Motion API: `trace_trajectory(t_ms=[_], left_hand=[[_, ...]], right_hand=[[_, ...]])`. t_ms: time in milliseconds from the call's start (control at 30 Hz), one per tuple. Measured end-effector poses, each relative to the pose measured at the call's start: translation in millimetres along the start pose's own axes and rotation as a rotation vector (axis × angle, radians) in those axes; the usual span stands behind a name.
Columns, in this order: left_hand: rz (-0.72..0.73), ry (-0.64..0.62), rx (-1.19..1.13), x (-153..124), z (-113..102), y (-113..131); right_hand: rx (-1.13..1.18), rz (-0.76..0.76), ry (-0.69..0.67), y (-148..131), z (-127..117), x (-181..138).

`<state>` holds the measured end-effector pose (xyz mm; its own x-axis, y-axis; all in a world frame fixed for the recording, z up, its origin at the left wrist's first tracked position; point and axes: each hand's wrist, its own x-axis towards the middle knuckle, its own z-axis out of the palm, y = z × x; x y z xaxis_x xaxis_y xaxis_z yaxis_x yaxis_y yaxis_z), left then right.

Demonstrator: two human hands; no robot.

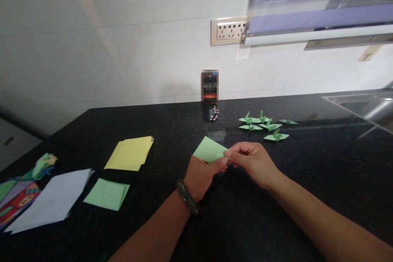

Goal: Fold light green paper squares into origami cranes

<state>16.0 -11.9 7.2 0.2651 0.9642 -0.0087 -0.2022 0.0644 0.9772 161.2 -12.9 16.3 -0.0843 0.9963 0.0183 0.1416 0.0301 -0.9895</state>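
A light green sheet of paper [208,149] is held between both hands above the dark countertop. My left hand [201,174], with a dark bangle on its wrist, grips the lower edge, thumb on top. At the paper's right corner, my right hand [253,161] pinches it between thumb and fingers, close to the left thumb. Whether the sheet is folded I cannot tell. Several green paper cranes [276,135] stand on the counter beyond my right hand. To the left lies a small stack of green paper [107,193].
Yellow paper [129,153] and white paper [53,200] lie on the left of the black countertop [172,127], near a colourful packet [23,200]. A phone [210,86] with a beaded strap leans against the wall. A metal sink edge [359,98] is at far right.
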Motion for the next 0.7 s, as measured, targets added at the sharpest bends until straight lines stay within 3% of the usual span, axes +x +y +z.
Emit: trace_trajectory(t_ms=[367,467,533,633,700], left_hand=[[-0.232,0.045,-0.165,4.9,-1.6,-12.6],[-0.291,0.111,-0.202,4.5,-1.8,-10.7],[-0.263,0.072,-0.190,2.9,-1.3,-8.0],[-0.134,-0.077,-0.183,0.7,0.0,-5.5],[-0.071,-0.104,-0.203,0.7,0.7,-6.1]], right_hand=[[-0.116,-0.084,0.149,6.1,0.4,1.1],[-0.375,-0.290,0.276,6.8,-1.8,-2.4],[-0.591,-0.510,0.308,5.5,-5.1,-4.0],[-0.800,-0.777,0.218,2.5,-8.4,-5.0],[-0.877,-0.848,0.132,0.6,-7.4,-6.0]])
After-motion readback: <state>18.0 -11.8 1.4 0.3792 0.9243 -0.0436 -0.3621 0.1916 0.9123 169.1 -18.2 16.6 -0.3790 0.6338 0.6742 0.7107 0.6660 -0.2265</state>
